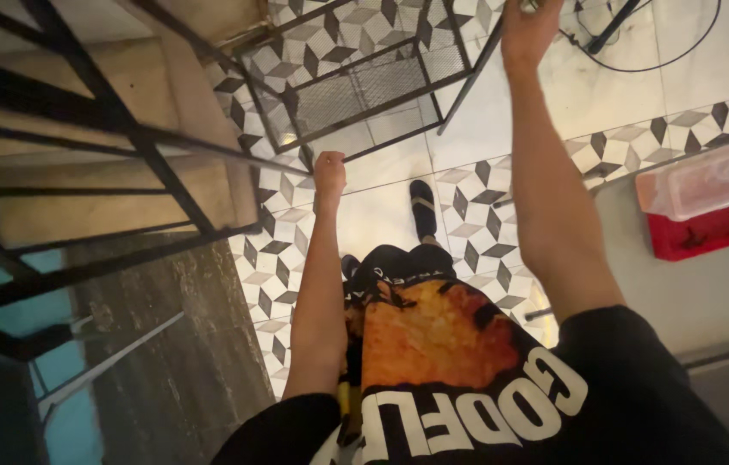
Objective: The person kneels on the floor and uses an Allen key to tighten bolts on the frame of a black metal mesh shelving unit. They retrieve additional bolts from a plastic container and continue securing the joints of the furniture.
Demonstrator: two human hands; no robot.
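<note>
1. A black metal rack (364,82) with a wire-mesh shelf is seen far in the scene, above the patterned floor tiles (283,258); it is tilted and appears lifted clear of the floor, though its far end is cut off by the frame.
2. The left hand (328,172) is closed in a fist around the near bar of the rack frame, just at the near left corner.
3. The right hand (526,26) is raised to the far right, at the rack's upper bar. Its fingers run out of the top edge of the view, so whether they are wrapped tight or only resting cannot be told.
4. Handling, judged from the look of it: stiff steel rod and mesh, rigid, unlikely to flex; moderately heavy and awkward because of its spread rather than its weight (the long legs will catch on things).
5. Painted bars are probably smooth, so a full wrap round a frame bar near a corner is judged the safest hold, not the mesh.
6. A second dark frame (80,164) stands on the left, near a stone step (175,362).
7. On the right, a clear lidded box (709,176) sits on a red crate (713,228) on a grey counter (709,293).
8. One sandalled foot (422,207) is seen below the rack, between the arms.
</note>
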